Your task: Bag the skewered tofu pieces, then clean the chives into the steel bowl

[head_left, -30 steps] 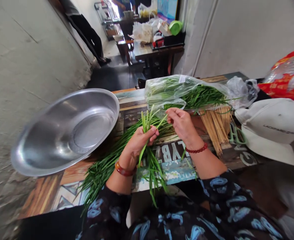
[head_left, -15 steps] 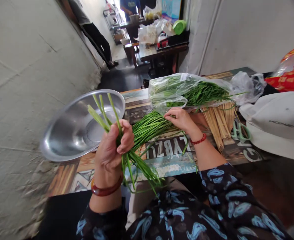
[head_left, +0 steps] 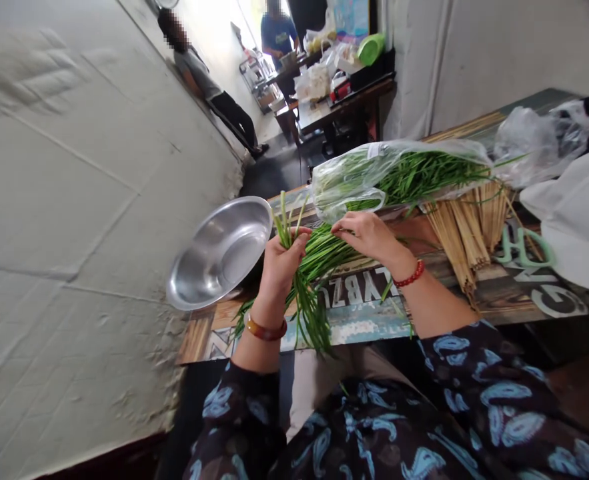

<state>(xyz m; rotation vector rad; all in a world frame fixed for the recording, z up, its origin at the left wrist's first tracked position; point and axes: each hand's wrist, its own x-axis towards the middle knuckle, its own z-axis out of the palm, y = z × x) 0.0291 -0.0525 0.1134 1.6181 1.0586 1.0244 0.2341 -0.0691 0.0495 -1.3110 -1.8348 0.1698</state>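
Note:
My left hand (head_left: 280,263) is closed around a small bunch of garlic chives (head_left: 315,319). Their pale ends stick up above the fist, and the green leaves hang down towards the table's front edge. Just to the right, over a loose pile of chives (head_left: 330,252), is my right hand (head_left: 371,237). Its thumb and fingertips are drawn together; whether a stalk is between them I cannot make out. Behind both hands lies a clear plastic bag (head_left: 347,175) full of more chives. A wide steel basin (head_left: 209,267) stands tilted-looking at the left, beside the left hand.
On the right lie bundles of wooden skewers (head_left: 458,230), green-handled scissors (head_left: 527,248), a pale cap (head_left: 574,213) and a crumpled plastic bag (head_left: 529,143). A wall (head_left: 99,220) runs close along the left. Two people are farther back, near another table (head_left: 319,115).
My left hand with the chives has moved down and to the right, closer to the pile and my right hand. The right hand stays over the pile. The view has shifted and tilted.

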